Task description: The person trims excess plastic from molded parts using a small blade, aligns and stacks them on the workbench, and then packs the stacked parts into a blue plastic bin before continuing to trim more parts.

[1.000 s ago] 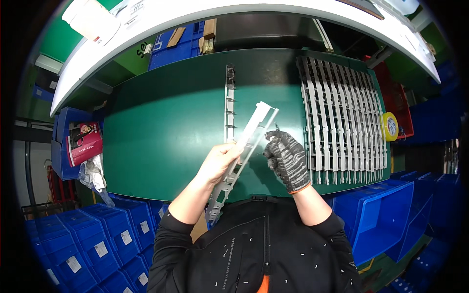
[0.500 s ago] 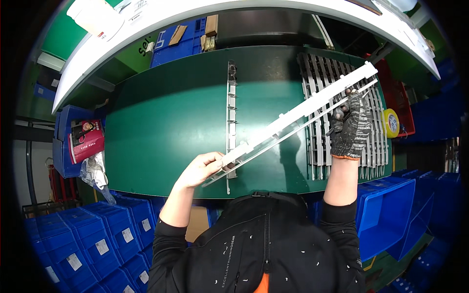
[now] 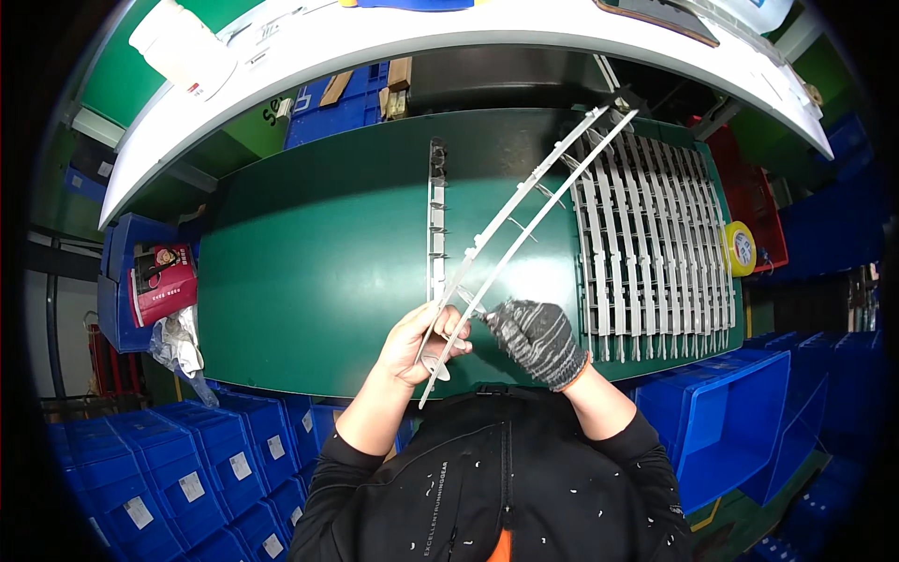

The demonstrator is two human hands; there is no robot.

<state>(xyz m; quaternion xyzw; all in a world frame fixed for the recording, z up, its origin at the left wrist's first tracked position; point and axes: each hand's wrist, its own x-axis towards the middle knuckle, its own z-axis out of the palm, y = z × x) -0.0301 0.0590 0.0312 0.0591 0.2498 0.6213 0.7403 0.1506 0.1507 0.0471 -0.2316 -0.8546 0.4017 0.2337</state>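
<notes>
A long pale metal rail (image 3: 524, 194), made of two parallel strips joined by small crosspieces, slants over the green table from near my body to the far right. My bare left hand (image 3: 420, 348) is closed around its near end. My right hand (image 3: 541, 343), in a grey-black striped glove, pinches at a crosspiece near that end; its fingertips are partly hidden. Another metal rail (image 3: 437, 220) lies lengthwise on the table behind my left hand. Several similar rails (image 3: 655, 253) lie side by side at the right.
The green table (image 3: 309, 272) has a white shelf (image 3: 375, 33) along its far side. A yellow tape roll (image 3: 740, 248) sits at its right edge. Blue crates (image 3: 187, 468) stand lower left, an open blue bin (image 3: 735, 421) lower right. A blue box (image 3: 131, 272) holds a red packet (image 3: 164, 286).
My right hand has come from the rail's far part, above the row, to near my left hand. The held rail has turned steeper and rolled, showing its crosspieces.
</notes>
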